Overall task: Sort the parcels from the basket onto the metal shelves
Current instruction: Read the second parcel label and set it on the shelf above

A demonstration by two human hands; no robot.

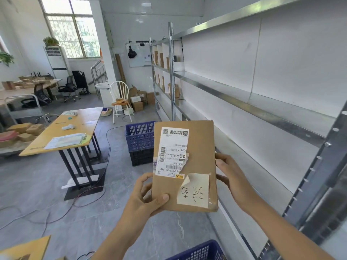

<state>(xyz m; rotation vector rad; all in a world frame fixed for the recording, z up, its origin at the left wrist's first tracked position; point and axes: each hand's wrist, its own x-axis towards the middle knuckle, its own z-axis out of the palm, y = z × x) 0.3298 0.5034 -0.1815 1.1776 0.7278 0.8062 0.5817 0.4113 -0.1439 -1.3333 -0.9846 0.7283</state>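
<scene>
I hold a flat brown cardboard parcel [199, 147] upright in front of me, with a torn white shipping label and a yellow handwritten note on its face. My left hand [148, 197] grips its lower left corner, thumb on the front. My right hand [229, 175] holds its right edge. The metal shelves [262, 107] run along the right wall, their near bays bare; far bays hold several small boxes [161, 60]. A blue basket's rim [199, 251] shows at the bottom edge, its contents hidden.
Two stacked crates, blue on black [139, 141], stand on the floor behind the parcel. A wooden table [62, 132] with papers is at left, cables on the floor below it. A white chair [120, 100] and cartons [138, 102] sit further back.
</scene>
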